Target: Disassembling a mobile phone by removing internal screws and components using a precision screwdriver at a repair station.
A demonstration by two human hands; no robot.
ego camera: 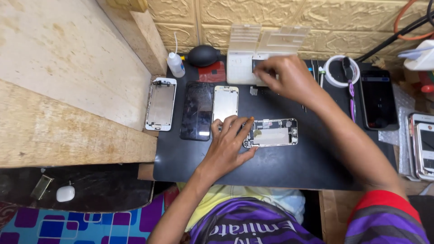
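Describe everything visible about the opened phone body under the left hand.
The opened phone body lies flat and lengthwise across the black mat, screen removed, showing a silvery metal frame with a pale plate and small dark parts inside. The left hand rests its fingers on its left end. The right hand is away from it, at the white parts box.

A dark, glossy phone screen (197, 110) is laid flat at nine o'clock on the black mat. A second black screen (379, 99) is seen at three o'clock. A clear squeeze bottle with a white label (175, 64) is stood at eleven o'clock. Two white-framed phone screens (423, 144) are stacked at four o'clock.
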